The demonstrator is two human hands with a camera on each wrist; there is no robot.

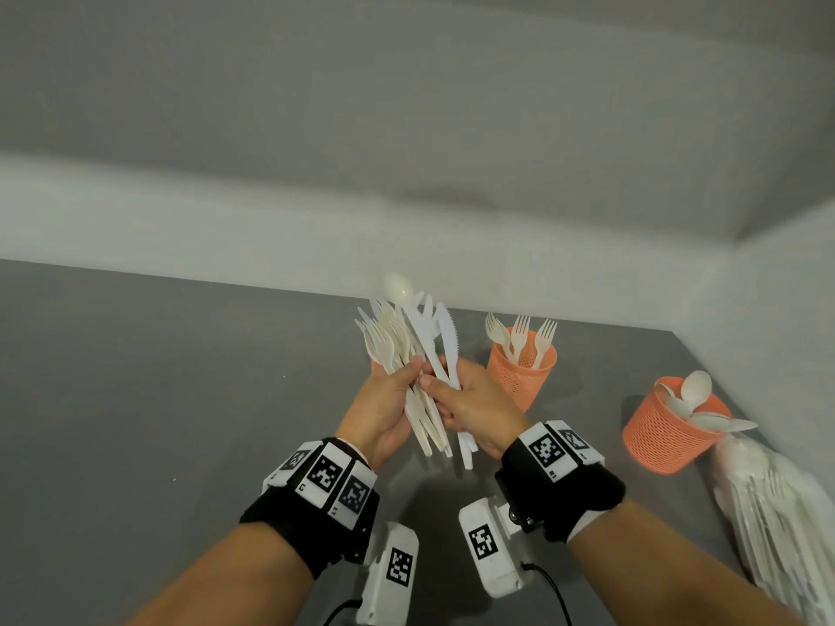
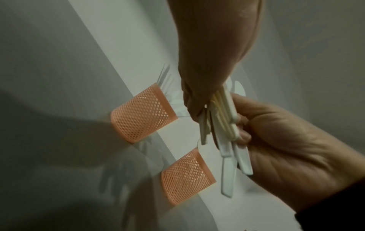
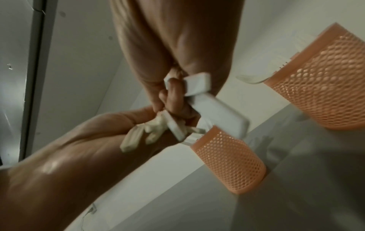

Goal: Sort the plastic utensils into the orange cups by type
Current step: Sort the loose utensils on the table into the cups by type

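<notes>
Both hands hold plastic cutlery above a grey tabletop [image 1: 135,377].
Left hand [image 1: 384,408] grips the fork bundle [image 1: 388,341]; right hand [image 1: 474,399] pinches white knives [image 1: 445,336] beside it.

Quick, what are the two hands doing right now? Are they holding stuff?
Left hand: closed around a mixed bunch of plastic utensils.
Right hand: closed, gripping the white knives in that bunch.

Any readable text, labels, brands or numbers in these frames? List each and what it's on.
None readable.
Wristbands: black-and-white square marker patterns only; tiny characters beside them too small to read.
Orange cups: no print.
Utensils: no visible markings.
</notes>
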